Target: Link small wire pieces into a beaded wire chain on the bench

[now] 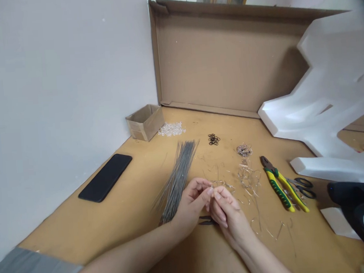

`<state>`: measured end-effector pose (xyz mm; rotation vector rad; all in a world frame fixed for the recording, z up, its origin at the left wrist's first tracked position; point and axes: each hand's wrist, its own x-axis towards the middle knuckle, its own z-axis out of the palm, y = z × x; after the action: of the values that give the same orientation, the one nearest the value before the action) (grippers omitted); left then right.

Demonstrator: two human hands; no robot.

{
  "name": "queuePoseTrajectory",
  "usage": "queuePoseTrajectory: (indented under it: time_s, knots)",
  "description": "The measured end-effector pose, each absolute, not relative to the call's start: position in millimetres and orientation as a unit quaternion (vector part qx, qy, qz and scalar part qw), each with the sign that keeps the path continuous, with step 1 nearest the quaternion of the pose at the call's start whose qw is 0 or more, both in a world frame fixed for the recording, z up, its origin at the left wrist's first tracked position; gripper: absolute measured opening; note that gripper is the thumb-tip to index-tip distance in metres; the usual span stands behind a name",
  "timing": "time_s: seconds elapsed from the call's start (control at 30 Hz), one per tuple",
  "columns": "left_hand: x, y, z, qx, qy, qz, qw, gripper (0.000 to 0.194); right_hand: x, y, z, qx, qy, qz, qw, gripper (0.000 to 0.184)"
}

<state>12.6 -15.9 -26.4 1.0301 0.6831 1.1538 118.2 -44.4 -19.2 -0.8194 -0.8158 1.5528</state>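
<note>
My left hand [195,198] and my right hand [228,212] meet over the middle of the table, fingertips pinched together. Whatever small piece they hold is too tiny to name. Beneath them show the dark tips of a tool [206,220]; its other parts are hidden, and I cannot tell if my right hand touches it. A bundle of straight grey wires [180,174] lies beside my left hand, partly behind it. Beyond my fingers are thin bent wire pieces [225,185], and a loose tangle of silvery wire [248,176] lies to the right.
Yellow-green pliers [277,183] and black-handled scissors [304,185] lie right, near white foam [293,115]. Farther back are a wire coil [244,150], black rings [213,139], clear beads [171,129] and a small cardboard box [145,124]. A black phone [106,178] lies left.
</note>
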Motion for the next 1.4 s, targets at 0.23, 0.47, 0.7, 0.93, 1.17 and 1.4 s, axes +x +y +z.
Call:
queuePoseTrajectory:
  time_s: [0.23,0.47,0.7,0.93,1.17,1.4]
  knots:
    - [9.1,-15.3,-28.9,0.538,0.345,0.505,0.58,0.017,121.4,-45.2,-26.6,-0.371,-0.385,0.641,0.551,0.023]
    - [6.7,-14.9,-30.5,0.582,0.369,0.5,0.524,0.017,122.6,-45.5,-29.1,-0.428,-0.43,0.572,0.552,0.026]
    - [11.9,-16.8,-32.0,0.565,0.375,0.493,0.545,0.017,115.1,-48.5,-30.7,-0.456,-0.439,0.509,0.584,0.026]
    - [16.9,-25.8,-34.2,0.534,0.356,0.523,0.561,0.014,105.0,-55.3,-39.9,-0.458,-0.443,0.467,0.613,0.022]
    - [14.1,-26.7,-31.5,0.568,0.353,0.521,0.53,0.013,105.0,-56.0,-47.5,-0.466,-0.453,0.45,0.612,0.02]
    - [13.2,-25.1,-32.7,0.599,0.371,0.507,0.497,0.015,103.8,-56.9,-46.3,-0.472,-0.45,0.45,0.609,0.021]
